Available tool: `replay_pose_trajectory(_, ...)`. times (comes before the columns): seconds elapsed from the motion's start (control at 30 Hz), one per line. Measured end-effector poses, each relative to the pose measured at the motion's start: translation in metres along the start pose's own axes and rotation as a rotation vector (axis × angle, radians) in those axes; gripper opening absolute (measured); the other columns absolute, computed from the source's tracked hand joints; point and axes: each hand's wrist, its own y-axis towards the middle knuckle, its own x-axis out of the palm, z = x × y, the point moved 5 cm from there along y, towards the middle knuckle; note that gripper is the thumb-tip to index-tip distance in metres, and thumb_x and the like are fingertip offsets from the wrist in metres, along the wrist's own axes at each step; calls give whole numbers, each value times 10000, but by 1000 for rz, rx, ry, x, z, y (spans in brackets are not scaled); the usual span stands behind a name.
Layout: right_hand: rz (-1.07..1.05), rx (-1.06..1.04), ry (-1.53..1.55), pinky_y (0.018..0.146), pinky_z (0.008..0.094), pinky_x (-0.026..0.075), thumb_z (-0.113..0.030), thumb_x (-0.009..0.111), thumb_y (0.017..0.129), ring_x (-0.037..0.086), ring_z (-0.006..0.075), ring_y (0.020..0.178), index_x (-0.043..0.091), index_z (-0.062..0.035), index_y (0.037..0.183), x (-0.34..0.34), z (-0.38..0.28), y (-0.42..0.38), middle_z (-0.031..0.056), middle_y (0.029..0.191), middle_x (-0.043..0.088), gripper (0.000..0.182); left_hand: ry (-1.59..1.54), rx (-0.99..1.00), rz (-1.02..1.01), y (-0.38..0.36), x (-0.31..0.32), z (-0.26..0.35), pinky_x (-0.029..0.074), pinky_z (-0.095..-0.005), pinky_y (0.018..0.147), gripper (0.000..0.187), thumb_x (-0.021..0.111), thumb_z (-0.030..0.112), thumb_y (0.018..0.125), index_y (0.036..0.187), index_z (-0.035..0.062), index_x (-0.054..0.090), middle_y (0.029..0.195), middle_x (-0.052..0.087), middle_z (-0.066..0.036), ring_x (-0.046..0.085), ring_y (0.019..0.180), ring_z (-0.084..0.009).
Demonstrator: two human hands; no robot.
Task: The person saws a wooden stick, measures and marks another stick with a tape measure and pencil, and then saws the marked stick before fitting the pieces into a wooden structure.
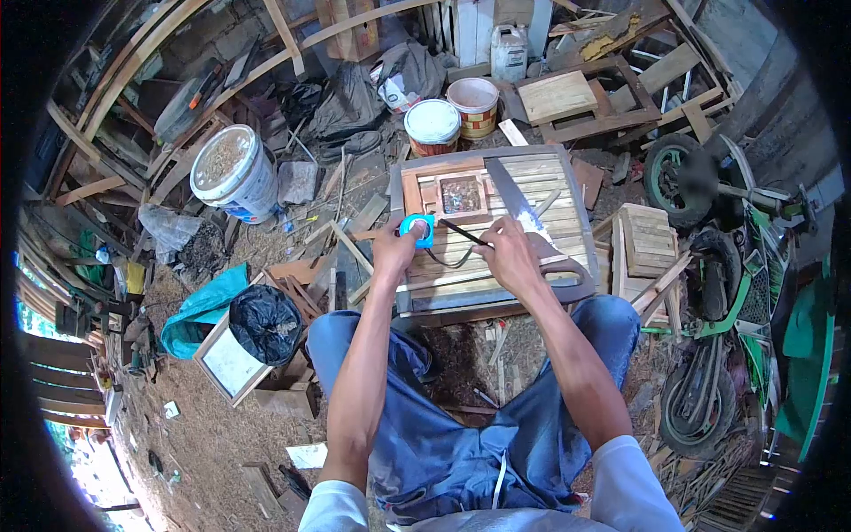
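My left hand grips a blue round tape measure at the left edge of a slatted wooden panel. Its black tape or cord runs right to my right hand, which pinches its end over the slats. A handsaw lies diagonally on the panel, its handle just right of my right hand. A small framed square opening sits in the panel above both hands. My knees in blue jeans are below the panel.
Two paint buckets stand behind the panel, a larger white bucket to the left. A black bag and a framed board lie at my left. A small slatted crate and a motorbike stand right. Scrap wood and sawdust cover the ground.
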Motion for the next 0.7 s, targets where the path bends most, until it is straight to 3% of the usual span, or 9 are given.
replay_pose_trajectory(0.07,-194,114,-12,786,484,488,-230,722,829,612,365,933,731,-29,893,18,-1,4,180,915,631,211,161,59,81,17,-4,-21,531,-339,770,424,768,225,806,1143,-8,657,1003,704,-179,686,849,-222)
replay_pose_trajectory(0.1,-149,13,-77,740,497,502,-238,742,807,641,389,874,717,-39,945,21,-10,5,202,860,650,243,242,88,121,18,-5,-20,534,-342,764,425,777,236,797,1128,-5,665,996,707,-183,690,840,-229)
replay_pose_trajectory(0.2,-240,167,-93,684,505,506,-244,755,787,658,407,773,679,-42,974,40,-13,7,222,770,658,286,291,129,175,11,-6,-21,537,-349,758,419,796,263,772,1080,-1,687,949,718,-178,699,825,-240)
replay_pose_trajectory(0.33,-88,120,-22,648,491,502,-239,762,776,662,403,733,622,-20,881,48,-13,12,221,725,658,280,352,130,176,9,-5,-17,526,-341,770,398,786,261,793,1061,-17,690,923,720,-176,688,857,-214)
replay_pose_trajectory(0.47,4,63,-34,653,477,507,-216,730,798,666,396,736,646,-2,857,35,-4,10,213,737,662,238,681,588,383,6,-9,-8,527,-422,759,302,748,187,788,1003,-10,670,898,690,-173,674,832,-337)
replay_pose_trajectory(0.5,27,103,-48,683,467,528,-185,695,826,674,390,753,669,-3,885,29,3,10,219,770,674,193,654,614,398,-13,-5,11,517,-454,760,259,708,130,794,1005,-9,651,905,657,-178,646,835,-375)
replay_pose_trajectory(0.6,-31,293,-198,685,450,551,-205,701,847,694,379,807,682,21,874,-13,16,5,234,856,688,228,586,652,21,-52,29,48,515,-452,768,225,676,100,809,1006,-4,648,893,641,-183,645,835,-372)
replay_pose_trajectory(0.67,-228,386,-330,709,452,557,-303,707,856,700,367,816,692,19,951,-39,30,-11,229,876,695,336,561,672,-318,-68,53,36,510,-434,786,235,673,93,825,1042,6,650,927,645,-179,645,888,-365)
replay_pose_trajectory(0.7,-322,441,-377,748,457,548,-348,700,862,691,352,876,686,11,996,-52,35,-22,215,917,697,384,646,765,-363,-74,57,32,512,-439,776,226,670,93,821,1032,11,651,924,647,-179,644,876,-372)
